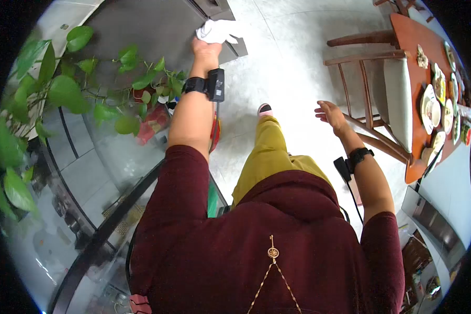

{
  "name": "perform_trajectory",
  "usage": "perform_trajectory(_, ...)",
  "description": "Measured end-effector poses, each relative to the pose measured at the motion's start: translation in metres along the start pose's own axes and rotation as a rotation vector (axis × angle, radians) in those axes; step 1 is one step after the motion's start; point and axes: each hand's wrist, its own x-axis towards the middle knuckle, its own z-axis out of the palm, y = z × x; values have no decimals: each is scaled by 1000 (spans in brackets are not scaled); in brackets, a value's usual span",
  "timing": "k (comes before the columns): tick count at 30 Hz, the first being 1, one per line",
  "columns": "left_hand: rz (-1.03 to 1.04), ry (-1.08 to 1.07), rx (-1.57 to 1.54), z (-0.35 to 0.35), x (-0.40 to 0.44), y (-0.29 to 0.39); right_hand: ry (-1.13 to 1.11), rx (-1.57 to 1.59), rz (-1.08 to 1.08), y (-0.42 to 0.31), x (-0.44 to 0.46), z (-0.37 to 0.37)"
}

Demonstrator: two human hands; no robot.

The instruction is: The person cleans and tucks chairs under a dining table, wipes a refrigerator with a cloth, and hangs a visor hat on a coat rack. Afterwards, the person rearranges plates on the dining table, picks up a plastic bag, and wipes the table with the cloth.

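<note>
My left hand (pixel 206 48) is stretched out at the upper left, its fingers closed round a crumpled white cloth (pixel 214 31). The cloth lies against the corner of a dark grey cabinet (pixel 157 26), and it hides most of the fingertips. On the right, my right hand (pixel 331 115) hangs in the air with its fingers apart and nothing in it. A wooden chair (pixel 369 94) stands just beyond that hand. Both wrists wear a black strap with a small black device.
A green leafy plant (pixel 68 94) trails along the left side near a glass panel. At the right, an orange-brown table (pixel 411 42) holds several plates and bowls. My foot (pixel 265 109) is on the pale grey floor (pixel 293 31).
</note>
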Motion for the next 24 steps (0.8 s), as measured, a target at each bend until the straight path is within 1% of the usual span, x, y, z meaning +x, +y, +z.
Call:
perform_trajectory(1,2,-49,29,14,-18,-4,-1,8,-1,8,-13,-7)
perform_trajectory(3,15,-215,41,42,-47,-4,-1,-3,-50,19,-23,-14)
perform_trajectory(5,86,-331,189,62,-85,-7,-14,13,-59,38,-38,-15)
perform_trajectory(6,91,-340,199,77,-120,-18,-29,22,-60,49,-52,-15)
perform_trajectory(8,128,-223,386,100,-195,-52,-59,41,-67,71,-87,-19)
perform_trajectory(9,94,-267,488,97,-220,-67,-63,48,-83,80,-105,-23)
perform_trajectory(11,-13,-217,539,89,-264,-98,-83,107,-91,97,-134,-27)
perform_trajectory(13,-160,-169,614,59,-291,-130,-120,118,-127,113,-156,-30)
perform_trajectory(14,-194,-129,665,52,-318,-153,-117,149,-154,117,-173,-28)
perform_trajectory(16,-331,-196,698,33,-371,-204,-123,205,-217,133,-220,-36)
perform_trajectory(17,-411,-210,680,22,-403,-237,-116,209,-227,150,-249,-43)
perform_trajectory(18,-492,-224,663,15,-436,-270,-88,317,-195,167,-277,-50)
perform_trajectory(19,-493,-236,668,15,-469,-297,-60,425,-163,183,-301,-55)
perform_trajectory(20,-615,-290,609,17,-498,-317,-35,503,-142,204,-307,-58)
perform_trajectory(21,-737,-335,546,14,-521,-332,-36,506,-144,215,-326,-63)
perform_trajectory(22,-737,-335,550,12,-540,-345,-119,538,-180,223,-342,-69)
perform_trajectory(23,-698,-353,655,12,-557,-357,-202,570,-216,231,-356,-75)
perform_trajectory(24,-656,-370,759,12,-571,-364,-215,614,-214,240,-364,-81)
